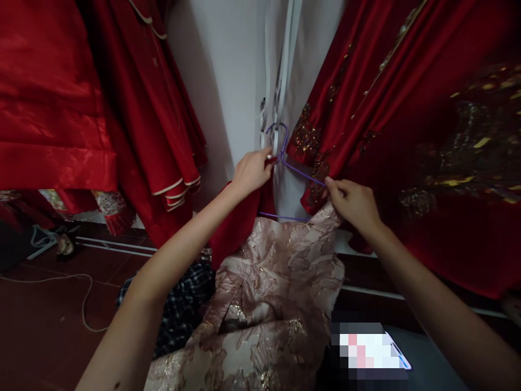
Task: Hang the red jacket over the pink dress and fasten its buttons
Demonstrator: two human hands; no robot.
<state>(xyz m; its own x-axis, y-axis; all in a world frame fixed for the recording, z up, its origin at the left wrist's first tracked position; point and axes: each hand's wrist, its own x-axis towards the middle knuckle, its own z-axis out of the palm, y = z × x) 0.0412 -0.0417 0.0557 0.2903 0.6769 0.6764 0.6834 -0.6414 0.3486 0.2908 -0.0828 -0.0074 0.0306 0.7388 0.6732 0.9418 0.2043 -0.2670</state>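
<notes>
A purple wire hanger (303, 175) is in the middle of the view, its hook beside a white metal fitting. My left hand (253, 172), with a pearl-like ring, is closed at the hanger's neck; its fingertips are partly hidden. On the hanger hangs a shiny pink and cream floral dress (280, 266), its folds spreading down to the bottom edge. My right hand (356, 203) pinches the dress's right shoulder strap against the sloping arm of the hanger. The hanger's lower bar shows above the neckline.
Red garments (142, 98) hang at left, and red gowns with gold embroidery (366, 81) at right. White upright bars (280, 65) stand against the wall. Below lie dark checked cloth (187, 293), a lit, blurred-out screen (401, 353) and a pale cable (85, 304) on the floor.
</notes>
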